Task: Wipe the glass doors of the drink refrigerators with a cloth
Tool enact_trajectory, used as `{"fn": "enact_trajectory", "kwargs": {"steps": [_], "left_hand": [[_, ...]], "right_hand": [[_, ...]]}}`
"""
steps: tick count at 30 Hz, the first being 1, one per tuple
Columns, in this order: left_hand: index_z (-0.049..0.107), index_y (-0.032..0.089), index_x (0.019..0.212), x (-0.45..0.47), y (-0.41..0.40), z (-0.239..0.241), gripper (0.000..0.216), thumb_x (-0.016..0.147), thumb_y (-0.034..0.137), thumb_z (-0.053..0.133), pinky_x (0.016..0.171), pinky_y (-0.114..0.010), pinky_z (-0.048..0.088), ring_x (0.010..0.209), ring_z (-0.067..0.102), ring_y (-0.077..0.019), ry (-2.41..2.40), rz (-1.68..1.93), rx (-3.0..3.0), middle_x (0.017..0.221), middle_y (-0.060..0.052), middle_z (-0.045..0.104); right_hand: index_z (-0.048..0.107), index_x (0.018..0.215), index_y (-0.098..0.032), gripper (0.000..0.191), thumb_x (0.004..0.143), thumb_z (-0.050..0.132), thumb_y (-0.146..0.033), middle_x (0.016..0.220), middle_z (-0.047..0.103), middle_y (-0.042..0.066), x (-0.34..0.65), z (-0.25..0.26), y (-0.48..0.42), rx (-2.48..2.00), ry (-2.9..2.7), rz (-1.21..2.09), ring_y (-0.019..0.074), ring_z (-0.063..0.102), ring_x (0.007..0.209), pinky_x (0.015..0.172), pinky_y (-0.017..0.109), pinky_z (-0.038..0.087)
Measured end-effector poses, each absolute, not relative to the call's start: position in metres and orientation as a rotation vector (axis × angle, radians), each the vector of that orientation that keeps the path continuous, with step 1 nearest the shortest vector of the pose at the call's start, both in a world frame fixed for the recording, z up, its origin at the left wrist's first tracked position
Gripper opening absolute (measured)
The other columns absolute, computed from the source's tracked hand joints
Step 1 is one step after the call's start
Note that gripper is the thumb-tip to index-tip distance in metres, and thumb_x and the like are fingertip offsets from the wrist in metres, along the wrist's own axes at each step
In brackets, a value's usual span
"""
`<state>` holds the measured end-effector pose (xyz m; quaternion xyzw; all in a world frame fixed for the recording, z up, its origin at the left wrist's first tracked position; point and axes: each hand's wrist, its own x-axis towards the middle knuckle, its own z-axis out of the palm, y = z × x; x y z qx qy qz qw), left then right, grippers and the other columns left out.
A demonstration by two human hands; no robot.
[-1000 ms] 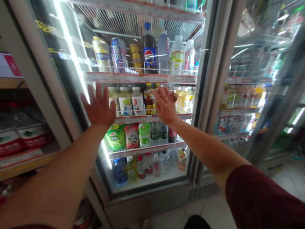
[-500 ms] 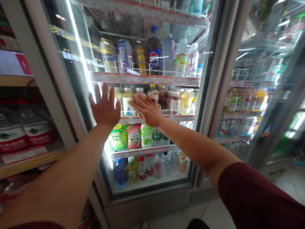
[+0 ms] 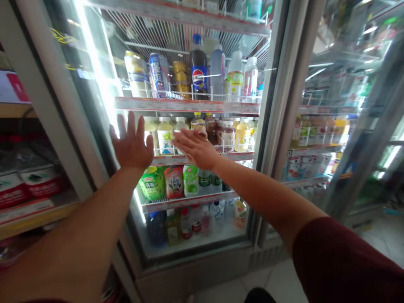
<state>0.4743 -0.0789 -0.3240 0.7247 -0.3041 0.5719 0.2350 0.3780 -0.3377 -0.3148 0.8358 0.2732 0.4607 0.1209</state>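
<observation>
Left hand point(image 3: 131, 147): fingers spread wide, thumb out, holding nothing I can see; the palm seems laid flat on the glass door point(image 3: 202, 256), probably to steady me.
Right hand point(image 3: 198, 149): fingers straight, close together, slanting to my left, likely for broad contact; no visible grip, but whether something thin lies under the palm I cannot tell.
Glass door: right in front of both hands, seemingly closed.
Cola point(image 3: 198, 69): above my right hand, upright, label outward so it reads through the glass.
Green pouch point(image 3: 152, 183) and red pouch point(image 3: 174, 182): below my hands, side by side, fronts outward, presumably for display.
Light point(image 3: 94, 59): up and left of my left hand, along one side, likely to brighten the labels.
</observation>
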Motion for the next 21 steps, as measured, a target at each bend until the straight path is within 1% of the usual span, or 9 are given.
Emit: {"fn": "enact_trajectory", "kwargs": {"steps": [2,5,6,10,11,14,15,19,21], "left_hand": [[0.039,0.017,0.174,0.475,-0.079,-0.323,0.073,0.108,0.048,0.049,0.138,-0.067,-0.002,0.172,0.008,-0.037,-0.821,1.559,1.974,0.182,-0.013,0.023],[0.041,0.018,0.173,0.474,-0.081,-0.322,0.076,0.105,0.05,0.05,0.138,-0.066,-0.002,0.172,0.009,-0.0382,-0.81,1.555,1.948,0.182,-0.014,0.026],[0.041,0.018,0.173,0.474,-0.081,-0.322,0.076,0.104,0.051,0.049,0.138,-0.067,-0.002,0.172,0.009,-0.0383,-0.804,1.56,1.945,0.182,-0.013,0.026],[0.04,0.016,0.174,0.475,-0.081,-0.323,0.077,0.105,0.05,0.046,0.137,-0.067,0.001,0.172,0.01,-0.0379,-0.799,1.616,1.96,0.182,-0.013,0.025],[0.039,0.016,0.174,0.477,-0.08,-0.323,0.077,0.105,0.05,0.045,0.137,-0.068,0.002,0.172,0.01,-0.0379,-0.799,1.633,1.965,0.182,-0.014,0.024],[0.036,0.014,0.175,0.481,-0.078,-0.324,0.078,0.107,0.05,0.043,0.137,-0.068,0.003,0.172,0.008,-0.0379,-0.803,1.671,1.983,0.182,-0.015,0.022],[0.036,0.014,0.175,0.482,-0.078,-0.324,0.078,0.107,0.05,0.043,0.137,-0.068,0.003,0.172,0.007,-0.038,-0.804,1.679,1.985,0.183,-0.015,0.021],[0.033,0.015,0.177,0.485,-0.076,-0.325,0.078,0.108,0.049,0.044,0.137,-0.069,0.003,0.172,0.007,-0.038,-0.815,1.685,1.998,0.183,-0.014,0.02],[0.032,0.015,0.177,0.485,-0.076,-0.325,0.077,0.109,0.049,0.044,0.137,-0.069,0.002,0.172,0.005,-0.0373,-0.826,1.679,2.013,0.183,-0.014,0.019]], "right_hand": [[0.052,0.167,-0.031,0.056,0.114,0.044,-0.017,0.177,0.043,-0.001,0.37,-0.321,-0.358,2.427,0.849,1.272,0.022,0.029,0.171,0.144,0.051,0.026],[0.051,0.168,-0.028,0.055,0.115,0.042,-0.019,0.18,0.039,0.004,0.357,-0.328,-0.39,2.495,0.504,1.605,0.0281,0.026,0.172,0.143,0.058,0.027],[0.05,0.169,-0.027,0.055,0.115,0.042,-0.019,0.18,0.039,0.005,0.352,-0.331,-0.4,2.501,0.46,1.625,0.0295,0.026,0.172,0.142,0.059,0.027],[0.053,0.166,-0.031,0.054,0.114,0.047,-0.018,0.176,0.046,0.0,0.336,-0.345,-0.44,2.449,0.766,1.213,0.025,0.034,0.169,0.142,0.052,0.033],[0.053,0.167,-0.032,0.054,0.115,0.047,-0.018,0.176,0.045,0.0,0.333,-0.348,-0.45,2.455,0.747,1.241,0.0253,0.034,0.169,0.142,0.052,0.033],[0.045,0.172,-0.031,0.057,0.115,0.044,-0.021,0.18,0.039,0.005,0.327,-0.356,-0.476,2.511,0.421,1.636,0.0322,0.028,0.171,0.14,0.063,0.031],[0.042,0.173,-0.032,0.059,0.116,0.044,-0.022,0.18,0.039,0.006,0.325,-0.36,-0.482,2.518,0.376,1.689,0.0335,0.027,0.171,0.14,0.065,0.031],[0.041,0.173,-0.038,0.06,0.115,0.046,-0.023,0.174,0.048,0.004,0.321,-0.372,-0.499,2.512,0.543,1.541,0.0308,0.037,0.167,0.139,0.061,0.034],[0.041,0.174,-0.034,0.059,0.116,0.043,-0.024,0.176,0.045,0.006,0.321,-0.37,-0.502,2.501,0.371,1.731,0.0337,0.035,0.168,0.139,0.065,0.033]]}}
